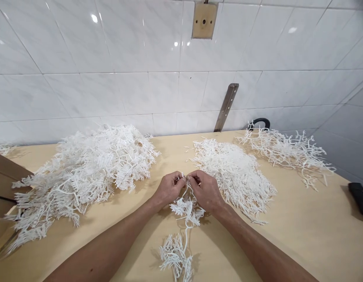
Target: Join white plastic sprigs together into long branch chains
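Observation:
Fingers pinched, my left hand (170,188) grips the top end of a white branched strand with tufts of thin sprigs (187,211). My right hand (205,190) pinches the same strand right beside it, and the fingertips of both hands nearly meet. Below the hands the strand hangs toward me, ending in a lower tuft (176,254) near the bottom of the view. To the left lies a big heap of similar tufted white strands (102,164). Close to my right hand is a pile of loose short white sprigs (235,176).
Bare branched white stems (284,150) lie at the back right, before a black curved handle (262,122). A metal bracket (226,107) leans on the tiled wall (128,94). A brown box (8,180) stands at the left, a black object (360,199) at the right table edge.

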Motion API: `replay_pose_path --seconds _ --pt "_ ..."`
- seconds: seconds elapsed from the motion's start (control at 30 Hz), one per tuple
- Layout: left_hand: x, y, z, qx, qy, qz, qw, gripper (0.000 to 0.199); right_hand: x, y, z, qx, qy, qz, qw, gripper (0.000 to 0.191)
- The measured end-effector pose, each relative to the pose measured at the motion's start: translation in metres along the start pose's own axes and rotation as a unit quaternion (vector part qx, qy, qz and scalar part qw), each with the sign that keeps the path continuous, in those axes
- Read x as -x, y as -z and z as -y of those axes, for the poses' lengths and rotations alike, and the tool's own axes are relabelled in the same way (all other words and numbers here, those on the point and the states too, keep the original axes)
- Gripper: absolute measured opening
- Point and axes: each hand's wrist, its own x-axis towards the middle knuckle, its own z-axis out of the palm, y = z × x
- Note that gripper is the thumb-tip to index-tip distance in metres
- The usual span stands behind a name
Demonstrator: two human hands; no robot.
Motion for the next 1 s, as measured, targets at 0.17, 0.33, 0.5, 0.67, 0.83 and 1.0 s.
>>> replay_pose_path --seconds 0.17,0.33,0.5,0.67,0.83,1.0 --pt "0.001 -0.001 0.000 0.009 -0.006 -0.016 1.000 0.027 -0.001 0.001 -0.001 0.003 0.005 0.000 1.000 0.016" --pt "0.003 0.000 -0.004 0.006 0.004 -0.018 1.000 0.026 -0.001 0.002 -0.002 0.020 0.028 0.011 0.999 0.015" --pt "0.001 0.002 -0.004 -0.059 -0.015 -0.008 0.998 0.020 0.000 0.004 -0.002 0.090 0.112 0.027 0.989 0.018" --pt "-0.004 0.004 -0.002 -0.092 -0.017 0.004 0.996 0.010 0.002 -0.003 -0.003 0.195 0.156 0.013 0.968 0.021" --pt "-0.003 0.005 -0.004 -0.069 -0.030 -0.001 0.997 0.008 -0.002 -0.009 -0.003 0.210 0.139 0.002 0.968 0.021" --pt "-0.002 0.009 -0.008 -0.029 -0.030 -0.014 0.999 0.017 -0.009 0.003 -0.003 0.086 0.086 0.051 0.991 0.018"
